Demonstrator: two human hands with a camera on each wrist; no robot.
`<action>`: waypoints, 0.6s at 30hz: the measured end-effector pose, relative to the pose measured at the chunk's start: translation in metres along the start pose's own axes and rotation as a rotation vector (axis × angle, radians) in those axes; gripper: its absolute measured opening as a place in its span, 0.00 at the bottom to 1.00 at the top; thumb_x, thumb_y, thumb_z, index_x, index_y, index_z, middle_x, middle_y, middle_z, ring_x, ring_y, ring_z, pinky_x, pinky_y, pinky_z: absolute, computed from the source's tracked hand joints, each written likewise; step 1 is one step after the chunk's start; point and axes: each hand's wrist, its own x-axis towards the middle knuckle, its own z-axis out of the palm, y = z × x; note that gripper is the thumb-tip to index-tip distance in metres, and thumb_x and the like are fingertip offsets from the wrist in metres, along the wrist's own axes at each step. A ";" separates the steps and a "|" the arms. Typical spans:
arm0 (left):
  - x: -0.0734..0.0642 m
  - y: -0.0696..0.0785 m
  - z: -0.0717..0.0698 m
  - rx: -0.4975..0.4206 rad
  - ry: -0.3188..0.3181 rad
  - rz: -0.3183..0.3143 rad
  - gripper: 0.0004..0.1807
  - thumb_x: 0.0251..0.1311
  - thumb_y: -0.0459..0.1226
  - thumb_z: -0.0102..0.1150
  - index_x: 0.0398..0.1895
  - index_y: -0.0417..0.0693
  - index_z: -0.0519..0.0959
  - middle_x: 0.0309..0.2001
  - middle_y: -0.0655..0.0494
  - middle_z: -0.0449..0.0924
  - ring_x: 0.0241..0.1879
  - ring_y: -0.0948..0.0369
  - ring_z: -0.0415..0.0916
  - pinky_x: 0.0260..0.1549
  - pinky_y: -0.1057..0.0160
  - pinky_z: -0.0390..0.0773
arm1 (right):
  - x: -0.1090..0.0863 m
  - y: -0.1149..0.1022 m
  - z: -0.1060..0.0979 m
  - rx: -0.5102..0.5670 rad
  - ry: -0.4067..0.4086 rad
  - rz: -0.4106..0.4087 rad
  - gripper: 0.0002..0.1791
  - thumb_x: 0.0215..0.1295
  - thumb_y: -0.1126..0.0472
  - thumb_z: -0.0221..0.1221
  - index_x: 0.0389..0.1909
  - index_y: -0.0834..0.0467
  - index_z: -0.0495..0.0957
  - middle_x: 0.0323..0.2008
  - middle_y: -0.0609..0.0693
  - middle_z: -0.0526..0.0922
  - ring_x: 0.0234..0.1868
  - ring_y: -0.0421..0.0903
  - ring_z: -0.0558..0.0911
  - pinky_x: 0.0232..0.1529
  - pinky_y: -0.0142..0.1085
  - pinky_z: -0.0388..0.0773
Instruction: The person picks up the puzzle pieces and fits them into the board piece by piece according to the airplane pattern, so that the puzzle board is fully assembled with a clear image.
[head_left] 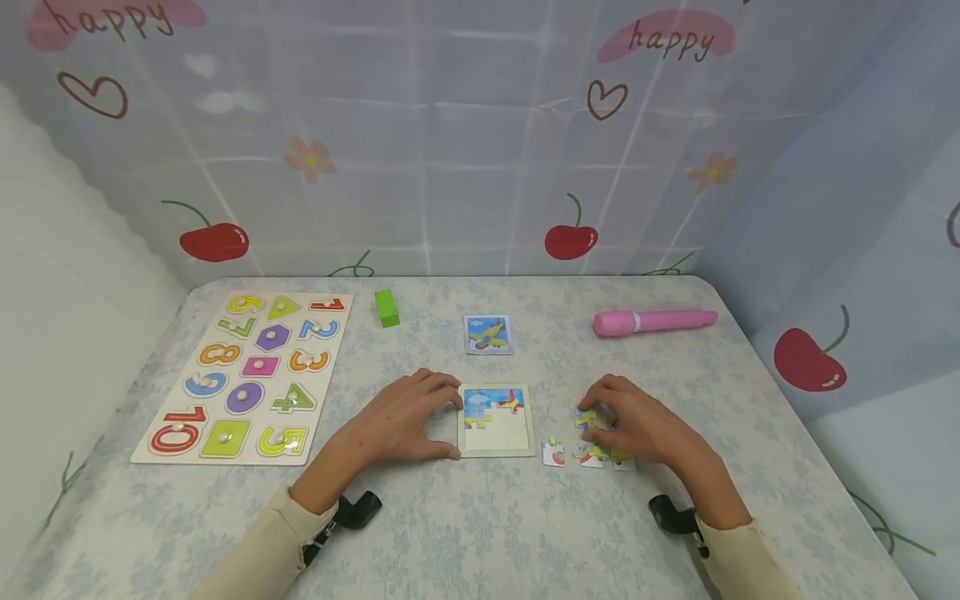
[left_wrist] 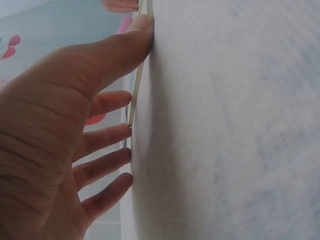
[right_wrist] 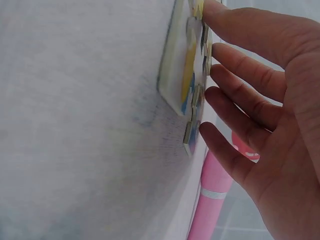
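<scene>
A small square puzzle tray (head_left: 497, 451) lies flat on the table, with sky-blue and yellow pieces along its upper rows. My left hand (head_left: 412, 419) rests at the tray's left edge, its thumb by the lower corner and fingertips by the upper one. In the left wrist view the left hand's fingers (left_wrist: 107, 192) are spread and nearly straight. Over a cluster of loose jigsaw pieces (head_left: 591, 460) is my right hand (head_left: 633, 421). Its thumb and fingertips are apart, touching or just above the pieces; the palm covers some. One piece (head_left: 553, 455) lies nearer the tray.
Behind the tray lies a small airplane picture card (head_left: 488, 334). A green block (head_left: 387, 308) stands back left, beside a number-and-shape board (head_left: 243, 375). A pink pen-like stick (head_left: 655, 322) lies back right. A printed curtain (head_left: 480, 142) hangs behind the table.
</scene>
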 end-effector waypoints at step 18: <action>0.000 0.000 -0.001 0.006 0.002 0.013 0.35 0.53 0.64 0.79 0.58 0.57 0.82 0.70 0.55 0.77 0.65 0.54 0.73 0.57 0.50 0.78 | 0.030 -0.040 -0.001 -0.020 -0.017 -0.134 0.19 0.60 0.52 0.80 0.50 0.50 0.87 0.53 0.43 0.82 0.58 0.46 0.80 0.60 0.49 0.81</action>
